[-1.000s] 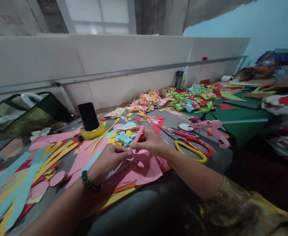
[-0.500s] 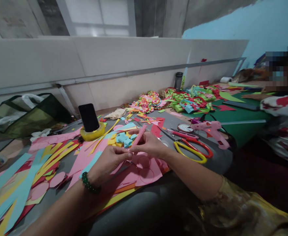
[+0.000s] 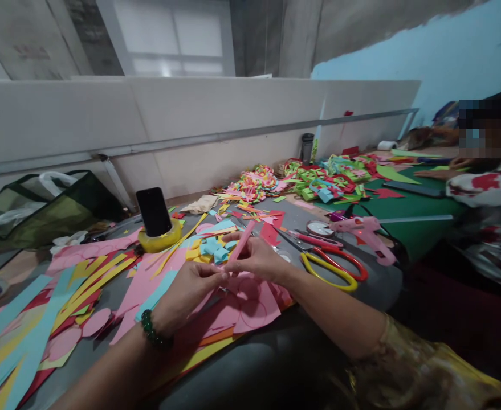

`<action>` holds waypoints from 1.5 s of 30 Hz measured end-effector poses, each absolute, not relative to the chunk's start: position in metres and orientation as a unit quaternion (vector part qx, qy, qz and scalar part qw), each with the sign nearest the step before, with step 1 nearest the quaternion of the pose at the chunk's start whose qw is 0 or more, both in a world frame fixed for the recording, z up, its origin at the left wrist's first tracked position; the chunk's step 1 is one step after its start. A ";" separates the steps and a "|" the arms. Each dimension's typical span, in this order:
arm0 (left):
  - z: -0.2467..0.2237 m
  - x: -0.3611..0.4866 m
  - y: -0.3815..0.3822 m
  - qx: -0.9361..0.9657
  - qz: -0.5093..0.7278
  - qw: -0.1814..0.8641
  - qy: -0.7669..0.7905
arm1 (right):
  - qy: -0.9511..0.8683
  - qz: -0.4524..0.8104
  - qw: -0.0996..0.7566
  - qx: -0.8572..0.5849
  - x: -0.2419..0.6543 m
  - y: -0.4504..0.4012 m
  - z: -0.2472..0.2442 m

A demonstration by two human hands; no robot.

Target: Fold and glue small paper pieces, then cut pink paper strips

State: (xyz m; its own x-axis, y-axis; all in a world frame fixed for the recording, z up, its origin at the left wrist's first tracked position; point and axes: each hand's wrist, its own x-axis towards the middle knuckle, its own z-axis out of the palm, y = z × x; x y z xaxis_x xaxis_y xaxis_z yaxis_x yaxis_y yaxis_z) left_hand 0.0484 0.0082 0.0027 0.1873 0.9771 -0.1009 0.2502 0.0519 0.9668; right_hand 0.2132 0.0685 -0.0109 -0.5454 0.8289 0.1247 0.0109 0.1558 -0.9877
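Both hands meet over the pink paper sheets in the middle of the head view. My right hand (image 3: pixel 254 259) pinches a pink paper strip (image 3: pixel 242 240), which sticks up at a slant from the fingers. Thumb and forefinger of my left hand (image 3: pixel 196 280) are pressed together at the strip's lower end, touching the right fingertips; that end is mostly hidden. Just behind the hands lie short curled paper pieces (image 3: pixel 212 249) in blue and yellow. Beneath, a pink sheet (image 3: pixel 256 312) bears drawn circles.
Right of the hands lie scissors (image 3: pixel 331 270) with red and yellow handles and a pink glue gun (image 3: pixel 367 230). A phone (image 3: pixel 153 212) leans on a yellow tape roll (image 3: pixel 161 239). Paper strips (image 3: pixel 57 307) cover the left. A co-worker's sleeve (image 3: pixel 481 183) shows at far right.
The view has tipped slightly, so the scene sits a little lower. Both hands stay together at the pink strip, with hardly any movement.
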 end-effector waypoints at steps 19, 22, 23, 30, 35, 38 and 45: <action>-0.005 0.045 0.008 0.584 0.370 0.538 0.483 | -0.670 0.571 0.345 -0.326 0.214 0.068 -0.010; -0.005 0.042 0.009 0.578 0.347 0.568 0.473 | -0.660 0.578 0.350 -0.328 0.215 0.068 -0.008; -0.005 0.041 0.009 0.572 0.342 0.575 0.474 | -0.659 0.579 0.354 -0.326 0.215 0.068 -0.008; -0.001 0.042 0.008 0.535 0.346 0.598 0.486 | -0.658 0.568 0.368 -0.329 0.216 0.067 -0.007; 0.001 0.044 0.006 0.528 0.354 0.599 0.487 | -0.656 0.564 0.380 -0.327 0.216 0.068 -0.007; 0.001 0.046 0.005 0.537 0.362 0.591 0.480 | -0.655 0.579 0.372 -0.313 0.215 0.068 -0.008; -0.003 0.042 0.008 0.578 0.346 0.544 0.499 | -0.648 0.581 0.377 -0.317 0.214 0.068 -0.009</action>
